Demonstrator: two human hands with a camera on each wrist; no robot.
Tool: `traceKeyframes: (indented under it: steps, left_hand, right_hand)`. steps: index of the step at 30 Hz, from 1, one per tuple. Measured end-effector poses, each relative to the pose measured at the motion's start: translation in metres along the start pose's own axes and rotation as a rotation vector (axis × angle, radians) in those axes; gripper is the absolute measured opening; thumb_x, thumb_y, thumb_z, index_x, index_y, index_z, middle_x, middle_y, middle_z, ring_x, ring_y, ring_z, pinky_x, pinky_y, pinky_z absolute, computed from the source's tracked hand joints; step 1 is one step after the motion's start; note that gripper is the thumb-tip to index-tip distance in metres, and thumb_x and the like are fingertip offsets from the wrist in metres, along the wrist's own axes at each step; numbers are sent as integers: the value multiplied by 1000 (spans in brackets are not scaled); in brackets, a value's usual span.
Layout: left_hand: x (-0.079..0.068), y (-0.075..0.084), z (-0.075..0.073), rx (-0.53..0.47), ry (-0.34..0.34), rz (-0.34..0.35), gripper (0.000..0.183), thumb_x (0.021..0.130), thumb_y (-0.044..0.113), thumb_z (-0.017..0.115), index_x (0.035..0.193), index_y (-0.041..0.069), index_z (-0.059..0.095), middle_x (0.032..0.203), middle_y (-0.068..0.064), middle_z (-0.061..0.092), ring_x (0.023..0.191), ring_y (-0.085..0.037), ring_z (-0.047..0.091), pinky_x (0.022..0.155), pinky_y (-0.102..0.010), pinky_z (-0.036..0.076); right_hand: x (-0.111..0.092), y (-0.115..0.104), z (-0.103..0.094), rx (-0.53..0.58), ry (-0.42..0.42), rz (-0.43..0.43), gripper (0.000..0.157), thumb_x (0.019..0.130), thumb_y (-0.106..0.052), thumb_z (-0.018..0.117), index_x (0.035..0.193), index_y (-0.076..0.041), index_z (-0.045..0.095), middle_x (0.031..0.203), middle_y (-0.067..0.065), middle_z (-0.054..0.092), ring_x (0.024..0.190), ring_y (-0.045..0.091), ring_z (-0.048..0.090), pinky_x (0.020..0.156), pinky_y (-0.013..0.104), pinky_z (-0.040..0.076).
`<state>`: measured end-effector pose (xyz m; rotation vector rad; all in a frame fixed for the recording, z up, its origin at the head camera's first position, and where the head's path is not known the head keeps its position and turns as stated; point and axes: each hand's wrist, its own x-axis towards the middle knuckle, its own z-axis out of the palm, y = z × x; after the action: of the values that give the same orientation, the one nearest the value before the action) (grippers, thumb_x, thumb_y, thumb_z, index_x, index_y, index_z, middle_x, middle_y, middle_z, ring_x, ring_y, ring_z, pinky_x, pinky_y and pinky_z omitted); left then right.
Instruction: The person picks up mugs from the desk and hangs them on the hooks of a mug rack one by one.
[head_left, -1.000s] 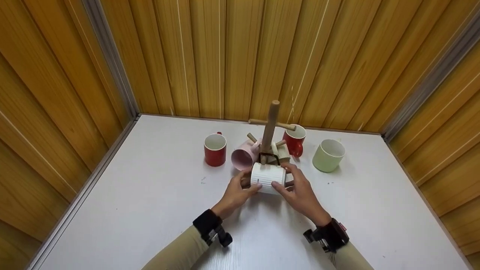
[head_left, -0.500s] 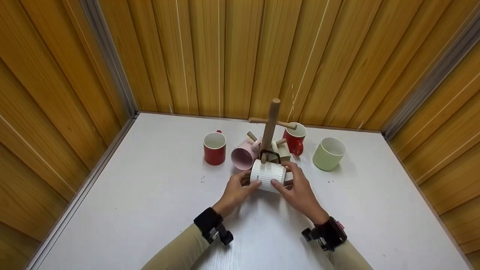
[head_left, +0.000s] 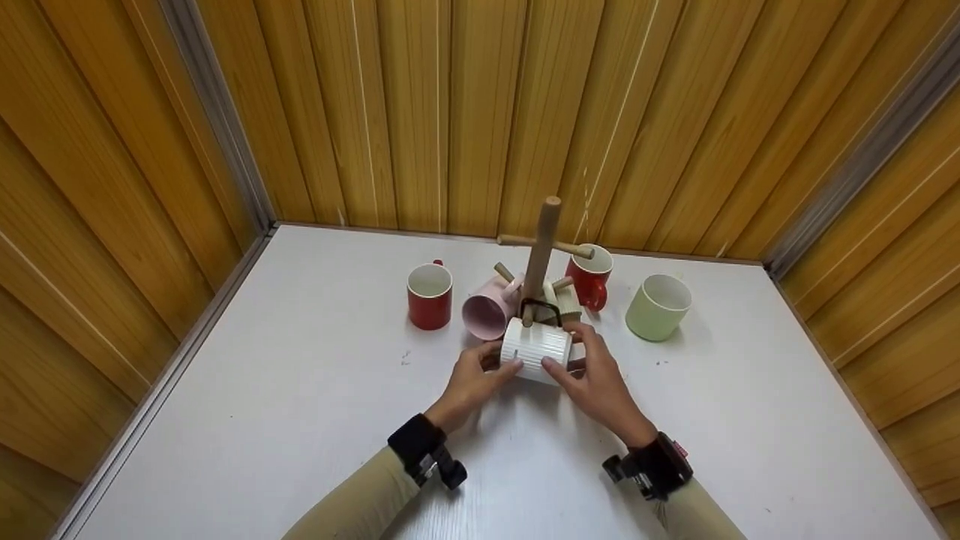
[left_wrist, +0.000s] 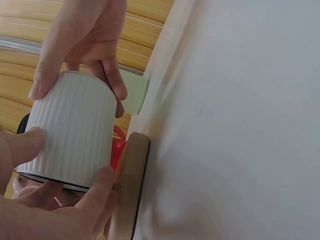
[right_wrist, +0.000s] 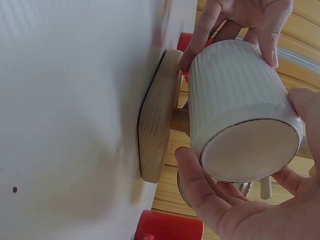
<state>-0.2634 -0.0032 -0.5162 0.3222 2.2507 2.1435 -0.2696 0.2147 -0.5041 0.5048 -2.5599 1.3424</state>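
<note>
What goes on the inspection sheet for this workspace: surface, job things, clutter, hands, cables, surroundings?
Surface: white table, few small dark marks.
Job's things: white mug sideways, dark-edged handle by low peg of upright rack; pink mug tilted at rack.
Clutter: left red mug, right red mug, green mug, all upright.
Hands: left hand and right hand grip white mug.
Cables: nothing seen.
Surroundings: wood-look walls, grey corner posts.
</note>
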Motion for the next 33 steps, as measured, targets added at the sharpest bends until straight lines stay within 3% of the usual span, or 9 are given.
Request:
traceKeyframes:
  steps: [6, 16, 27, 33]
  left_hand:
    - [-9, 22, -1, 5, -1, -11, 38, 95, 3, 71, 127, -15, 61, 113, -23, 70, 107, -36, 65, 86, -30, 56]
    - [1, -9, 1, -6, 12, -23, 43, 94, 12, 75, 130, -8, 64, 114, -18, 71, 107, -26, 66, 88, -31, 56]
    - [2, -11, 0, 7, 1, -36, 39, 94, 13, 75, 126, -7, 65, 113, -17, 72, 108, -28, 66, 88, -32, 57]
    - [2, -10, -1, -13, 5, -34, 39, 94, 11, 75, 126, -9, 64, 113, -19, 72, 109, -30, 67, 87, -31, 57]
  right_hand:
    - [0, 2, 1, 11, -2, 7, 65, 92, -28, 79, 143, -7, 45, 134, 17, 53, 110, 31, 59, 82, 41, 59]
    - [0, 4, 0, 32, -9, 10, 66, 92, -27, 80, 144, -8, 45, 134, 17, 54, 106, 30, 62, 81, 36, 58]
    - [0, 9, 1, 40, -43, 26, 67, 94, -31, 77, 146, -8, 42, 145, 16, 51, 115, 31, 60, 84, 36, 58]
    - [1, 12, 2, 46, -49, 32, 67, 94, -31, 77, 146, -8, 42, 145, 15, 51, 111, 31, 62, 83, 36, 58]
